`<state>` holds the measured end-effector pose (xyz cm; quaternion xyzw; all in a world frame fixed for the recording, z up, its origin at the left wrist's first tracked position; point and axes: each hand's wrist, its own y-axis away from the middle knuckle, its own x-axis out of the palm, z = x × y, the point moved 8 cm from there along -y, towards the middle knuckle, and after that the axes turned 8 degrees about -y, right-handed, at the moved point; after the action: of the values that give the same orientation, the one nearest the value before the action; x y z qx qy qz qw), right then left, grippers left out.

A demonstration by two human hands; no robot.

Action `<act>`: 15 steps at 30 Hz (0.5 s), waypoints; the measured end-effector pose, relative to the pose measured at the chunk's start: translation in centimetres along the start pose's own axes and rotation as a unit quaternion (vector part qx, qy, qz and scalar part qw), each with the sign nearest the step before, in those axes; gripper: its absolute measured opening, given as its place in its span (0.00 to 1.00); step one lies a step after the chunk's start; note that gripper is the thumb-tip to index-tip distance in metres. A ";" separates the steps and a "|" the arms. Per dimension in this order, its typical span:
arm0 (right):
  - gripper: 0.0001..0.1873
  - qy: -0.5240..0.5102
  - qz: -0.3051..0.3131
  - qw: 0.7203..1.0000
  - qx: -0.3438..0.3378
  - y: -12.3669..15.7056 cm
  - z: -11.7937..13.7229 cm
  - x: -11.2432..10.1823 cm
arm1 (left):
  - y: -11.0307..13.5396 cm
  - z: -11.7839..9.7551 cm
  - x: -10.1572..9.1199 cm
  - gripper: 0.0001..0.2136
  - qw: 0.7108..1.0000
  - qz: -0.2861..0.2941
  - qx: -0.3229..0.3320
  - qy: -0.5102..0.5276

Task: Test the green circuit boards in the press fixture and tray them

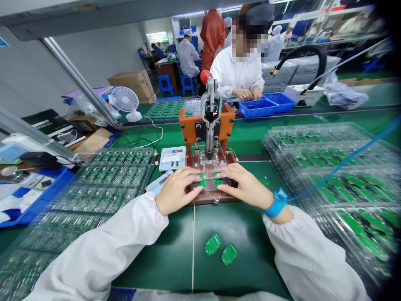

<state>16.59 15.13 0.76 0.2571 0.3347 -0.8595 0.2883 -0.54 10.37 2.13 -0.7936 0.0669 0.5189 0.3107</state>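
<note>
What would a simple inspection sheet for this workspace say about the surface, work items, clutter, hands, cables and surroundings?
Surface: green bench top with a pale line running across it.
Work items: orange-framed lever press; two green boards lying in front of it; clear trays of boards on the left, more at right.
Clutter: blue bin of mixed items, far left.
Hands: left hand and right hand at the press base, fingertips by green pieces; grip unclear.
Cables: white cord from a small fan; blue cord at the right wristband.
Surroundings: co-worker in white opposite; others behind.
</note>
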 end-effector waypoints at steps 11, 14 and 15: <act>0.09 -0.070 -0.334 0.940 0.009 -4.0 2.2 -10.8 | 5.4 14.0 -5.1 0.11 0.941 -0.162 -0.293 0.055; 0.14 -0.085 -0.339 0.933 -0.090 -8.2 4.0 -12.9 | 8.4 19.1 -4.7 0.15 0.872 -0.240 -0.396 0.161; 0.17 -0.079 -0.329 0.934 -0.113 -9.8 4.3 -13.3 | 9.0 20.0 -4.5 0.17 0.858 -0.252 -0.410 0.177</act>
<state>18.28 22.30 16.19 0.0299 0.4713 -0.8805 0.0422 -22.10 13.46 -3.20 -0.9176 -0.2999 0.2539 0.0599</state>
